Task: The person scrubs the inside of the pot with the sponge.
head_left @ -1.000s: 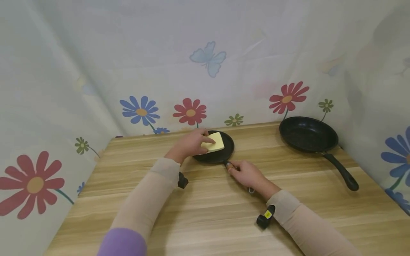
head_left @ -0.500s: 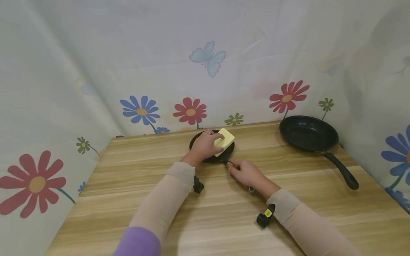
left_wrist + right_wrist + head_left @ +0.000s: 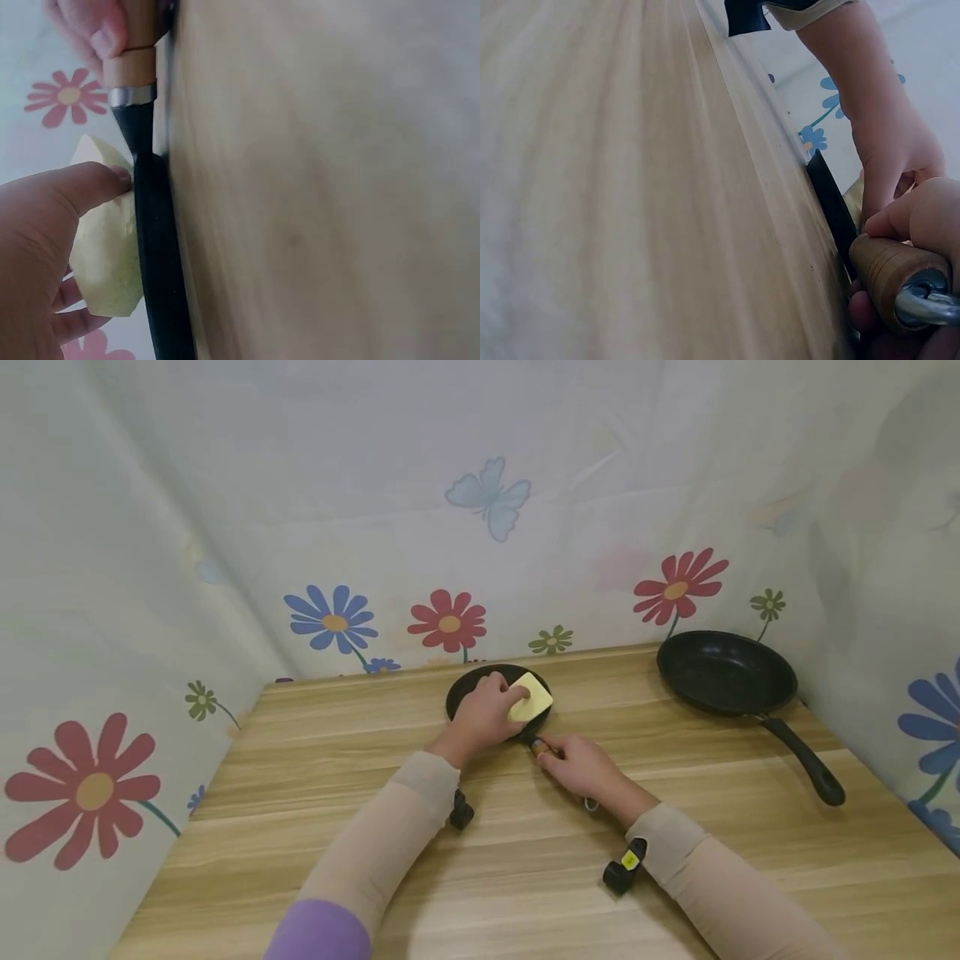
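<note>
A small black frying pan (image 3: pixel 467 683) lies on the wooden table toward its back edge. My left hand (image 3: pixel 487 710) reaches over the pan and grips a pale yellow sponge (image 3: pixel 534 700) against the right part of its inside. In the left wrist view the thumb presses one side of the sponge (image 3: pixel 109 255), with fingers behind it. My right hand (image 3: pixel 581 766) holds the pan's handle, its fingers wrapped around the wood. The brown wooden handle (image 3: pixel 900 277) ends in a metal hanging ring (image 3: pixel 930 306), seen in the right wrist view.
A larger black frying pan (image 3: pixel 723 672) stands at the table's back right, its handle (image 3: pixel 806 764) pointing toward the front right. Behind the wooden table (image 3: pixel 337 793) hangs a white sheet (image 3: pixel 375 510) printed with flowers and a butterfly. Cameras are strapped to both wrists.
My left hand has carried the sponge rightward across the pan, and the sponge has turned; in the last half second it has come slightly nearer. The right hand stays on the handle.
</note>
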Demonstrator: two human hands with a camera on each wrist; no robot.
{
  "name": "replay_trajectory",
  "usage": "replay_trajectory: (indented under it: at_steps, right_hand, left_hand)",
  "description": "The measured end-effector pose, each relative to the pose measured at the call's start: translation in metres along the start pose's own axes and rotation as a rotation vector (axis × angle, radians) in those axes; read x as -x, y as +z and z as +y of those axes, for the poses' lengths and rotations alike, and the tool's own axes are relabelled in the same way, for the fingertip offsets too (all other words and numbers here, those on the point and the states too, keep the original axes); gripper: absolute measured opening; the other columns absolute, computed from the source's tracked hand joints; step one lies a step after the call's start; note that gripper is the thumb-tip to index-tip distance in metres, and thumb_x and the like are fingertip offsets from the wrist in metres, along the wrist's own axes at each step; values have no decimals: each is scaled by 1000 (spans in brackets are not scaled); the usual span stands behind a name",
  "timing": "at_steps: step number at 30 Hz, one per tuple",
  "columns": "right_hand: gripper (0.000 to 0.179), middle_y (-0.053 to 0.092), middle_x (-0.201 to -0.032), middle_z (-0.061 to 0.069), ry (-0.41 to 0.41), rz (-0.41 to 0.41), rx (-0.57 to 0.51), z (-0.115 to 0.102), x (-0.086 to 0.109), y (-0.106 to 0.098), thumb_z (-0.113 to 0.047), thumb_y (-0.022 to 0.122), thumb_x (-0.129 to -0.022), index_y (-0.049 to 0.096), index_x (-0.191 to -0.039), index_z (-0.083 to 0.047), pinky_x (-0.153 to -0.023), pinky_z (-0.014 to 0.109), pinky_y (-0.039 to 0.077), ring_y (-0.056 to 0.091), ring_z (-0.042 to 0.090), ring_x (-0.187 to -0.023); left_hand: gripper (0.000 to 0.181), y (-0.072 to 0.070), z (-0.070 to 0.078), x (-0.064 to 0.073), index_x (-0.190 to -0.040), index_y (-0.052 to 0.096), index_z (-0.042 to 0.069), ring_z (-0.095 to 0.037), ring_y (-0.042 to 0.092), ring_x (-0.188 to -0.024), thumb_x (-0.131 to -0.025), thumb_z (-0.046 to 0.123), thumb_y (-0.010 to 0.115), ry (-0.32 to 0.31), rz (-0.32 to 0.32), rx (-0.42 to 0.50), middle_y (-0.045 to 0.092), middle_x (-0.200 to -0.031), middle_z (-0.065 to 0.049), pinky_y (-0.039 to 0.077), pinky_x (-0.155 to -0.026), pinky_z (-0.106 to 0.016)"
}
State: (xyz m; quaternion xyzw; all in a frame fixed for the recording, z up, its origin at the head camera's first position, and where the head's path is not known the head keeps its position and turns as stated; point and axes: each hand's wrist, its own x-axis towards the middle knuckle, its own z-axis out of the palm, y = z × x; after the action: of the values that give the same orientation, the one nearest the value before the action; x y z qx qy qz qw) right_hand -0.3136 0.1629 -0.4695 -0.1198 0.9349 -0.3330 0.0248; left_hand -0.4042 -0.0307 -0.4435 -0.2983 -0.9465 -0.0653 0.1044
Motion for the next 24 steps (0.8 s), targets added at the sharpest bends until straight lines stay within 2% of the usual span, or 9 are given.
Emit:
replay_trajectory:
  at_steps: [5, 10, 14, 21, 24]
  right_hand:
    - [49, 67, -126, 15, -8, 13, 13, 0, -1, -1, -32, 57, -101, 56, -145, -11, -82, 44, 50, 60, 24, -87]
    - [48, 68, -125, 14, -17, 13, 13, -1, 0, 0, -31, 58, -101, 57, -144, -11, -80, 43, 50, 60, 23, -85]
    - [48, 68, -126, 15, -19, 12, 20, -2, 0, 2, -32, 58, -100, 58, -144, -10, -83, 44, 50, 60, 23, -88]
    - [49, 69, -107, 11, -18, 32, 27, -1, -1, 2, -32, 59, -99, 59, -142, -9, -67, 36, 46, 57, 22, -75]
    - [49, 69, -108, 10, -16, 37, 25, 0, -1, 2, -32, 59, -99, 60, -141, -9, -67, 35, 45, 56, 21, -75]
  left_hand:
    - [50, 0, 3, 3, -132, 62, 27, -24, 45, -97, -86, 35, 79, 19, 22, 3, 47, -109, -7, 47, -68, -37]
    - [49, 2, -1, 5, -132, 62, 28, -22, 45, -97, -86, 37, 78, 33, 2, -13, 47, -109, -6, 47, -70, -36]
    - [50, 2, -6, 8, -133, 61, 29, -22, 44, -96, -87, 39, 77, 42, -19, -22, 47, -110, -6, 46, -70, -35]
    - [50, -3, -18, 14, -132, 62, 26, -23, 45, -95, -86, 37, 79, 56, -5, -20, 49, -110, -6, 46, -72, -36]
    - [51, -2, -25, 15, -132, 63, 25, -23, 46, -95, -85, 36, 80, 70, -2, -12, 50, -110, -6, 46, -76, -36]
